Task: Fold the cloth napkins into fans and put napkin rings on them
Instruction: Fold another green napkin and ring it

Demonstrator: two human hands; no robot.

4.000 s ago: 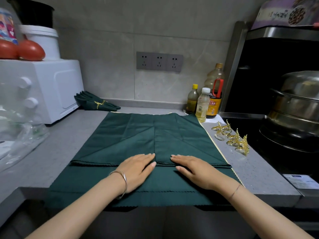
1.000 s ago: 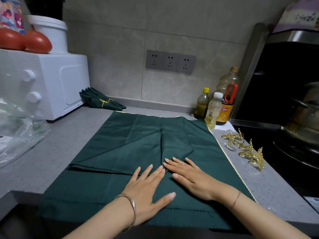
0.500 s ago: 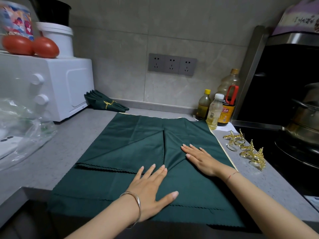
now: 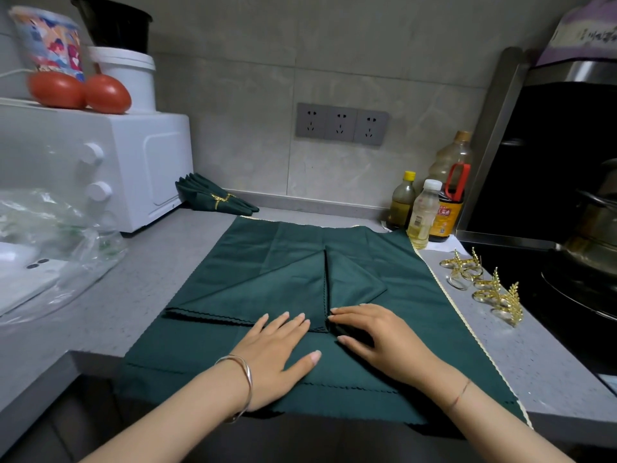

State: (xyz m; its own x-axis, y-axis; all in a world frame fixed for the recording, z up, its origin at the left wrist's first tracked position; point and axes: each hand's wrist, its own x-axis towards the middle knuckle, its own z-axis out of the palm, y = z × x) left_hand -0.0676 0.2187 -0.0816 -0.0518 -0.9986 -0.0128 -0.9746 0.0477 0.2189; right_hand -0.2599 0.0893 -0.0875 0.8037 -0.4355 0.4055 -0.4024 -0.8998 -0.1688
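Two hands are down on the green napkin (image 4: pixel 267 289), which lies spread on a larger green cloth (image 4: pixel 434 335) at the near edge of the table (image 4: pixel 133 289). My left hand (image 4: pixel 280 349) lies flat, fingers straight and spread, pressing the near edge just left of the centre seam. My right hand (image 4: pixel 377 339) is arched just right of that seam, fingertips (image 4: pixel 336 317) touching the cloth and thumb tucked below. Whether it pinches the corner under it I cannot tell, since the palm shades it.

The seam runs straight away from me, between the two hands, and the next fold turns on that. The right flap is folded in on a slant toward the seam, while the left flap lies wide, its scalloped edge running out to my left. I judge my left hand the nearer one for that flap.

The gold napkin rings (image 4: pixel 480 282) lie off to my right, well apart from the napkin and closest to my right hand. One finished fan (image 4: pixel 200 195) sits by the wall beside the white oven (image 4: pixel 133 168).
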